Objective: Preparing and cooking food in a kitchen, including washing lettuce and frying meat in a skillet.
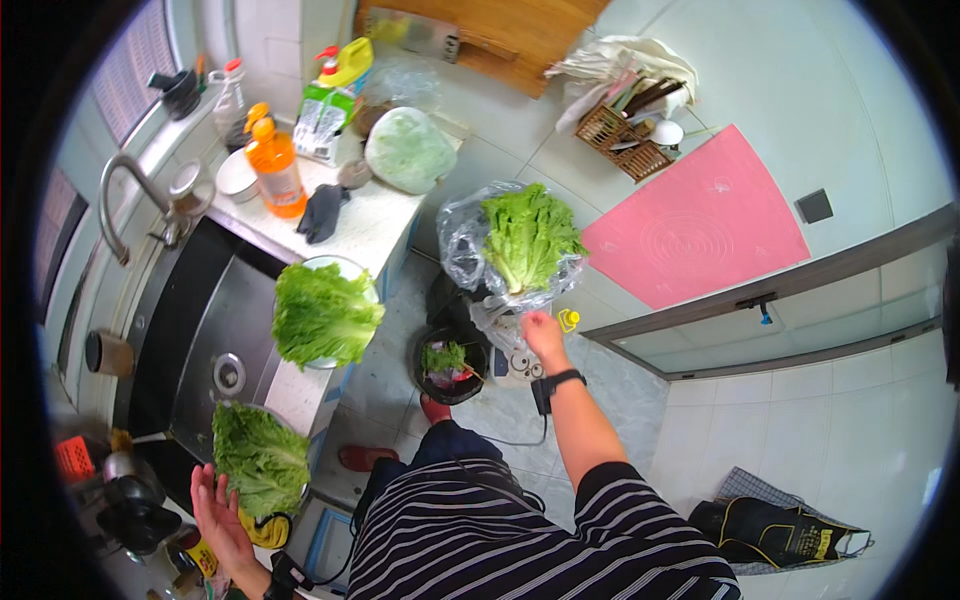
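Note:
My left hand (pixel 219 521) is raised with its fingers apart and nothing in it. Close beside it, loose lettuce leaves (pixel 262 457) lie in a bowl that they mostly hide, at the counter's edge by the sink. My right hand (pixel 543 334) is closed at the near edge of a clear plastic bag (pixel 463 232), its fingers shut on the plastic. A head of green leaf lettuce (pixel 531 238) rests in the opened bag, stem end towards me. More lettuce leaves (pixel 324 315) fill a white bowl (pixel 370 291) farther along the counter.
The sink (pixel 225 315) lies left, under a curved faucet (pixel 135 169). An orange pump bottle (pixel 276 169) and a wrapped cabbage (pixel 411 150) stand on the counter. A black bin (pixel 418 384) is on the floor by my feet. A pink mat (pixel 697 232) is at right.

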Action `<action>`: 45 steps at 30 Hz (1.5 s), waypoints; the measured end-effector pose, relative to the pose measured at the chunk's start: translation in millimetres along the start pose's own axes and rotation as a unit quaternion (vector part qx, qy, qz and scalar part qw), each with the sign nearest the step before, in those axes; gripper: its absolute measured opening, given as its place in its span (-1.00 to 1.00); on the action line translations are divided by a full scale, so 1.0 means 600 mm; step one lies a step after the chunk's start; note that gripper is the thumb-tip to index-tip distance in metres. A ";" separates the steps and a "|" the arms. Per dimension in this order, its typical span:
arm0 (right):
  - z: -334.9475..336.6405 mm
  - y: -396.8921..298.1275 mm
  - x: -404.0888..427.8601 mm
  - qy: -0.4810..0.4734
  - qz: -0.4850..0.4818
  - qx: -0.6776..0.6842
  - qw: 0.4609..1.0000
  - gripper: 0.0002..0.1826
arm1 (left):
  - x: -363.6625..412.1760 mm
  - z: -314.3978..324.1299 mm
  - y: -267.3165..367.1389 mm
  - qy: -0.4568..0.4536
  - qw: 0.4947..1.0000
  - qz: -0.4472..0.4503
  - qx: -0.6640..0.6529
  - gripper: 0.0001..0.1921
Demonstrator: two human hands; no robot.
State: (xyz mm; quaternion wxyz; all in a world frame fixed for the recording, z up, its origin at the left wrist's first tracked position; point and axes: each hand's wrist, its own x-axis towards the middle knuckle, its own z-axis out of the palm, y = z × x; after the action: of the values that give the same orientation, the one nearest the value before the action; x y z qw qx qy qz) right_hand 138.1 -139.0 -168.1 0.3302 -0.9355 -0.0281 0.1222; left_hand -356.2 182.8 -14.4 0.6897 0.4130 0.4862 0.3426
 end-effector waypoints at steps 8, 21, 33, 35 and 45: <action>-0.012 -0.072 0.176 0.042 0.064 0.091 0.993 -0.47 | -0.036 0.225 0.005 -0.062 0.998 -0.006 -0.001 -0.64; 0.033 -0.037 0.191 0.045 0.053 0.124 0.990 -0.81 | 0.031 0.673 -0.189 -0.366 0.881 -0.231 0.192 -0.66; 0.031 -0.021 0.168 0.093 0.059 0.399 0.910 -0.82 | 0.028 0.882 -0.355 -0.396 0.540 0.358 0.651 -0.43; 0.023 -0.050 0.145 0.009 0.113 0.449 0.886 -0.88 | 0.058 0.861 -0.373 -0.366 0.541 0.330 0.682 -0.43; 0.014 -0.021 0.094 0.036 0.267 0.724 0.635 -0.86 | 0.073 0.889 -0.396 -0.382 0.549 0.221 0.710 -0.36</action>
State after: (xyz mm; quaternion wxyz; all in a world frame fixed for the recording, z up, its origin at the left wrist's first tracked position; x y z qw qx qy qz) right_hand 190.8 -116.8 -178.3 0.8554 -0.3670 0.3321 0.1526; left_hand 182.3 -6.1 -146.5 0.1960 0.9545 0.1553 -0.1622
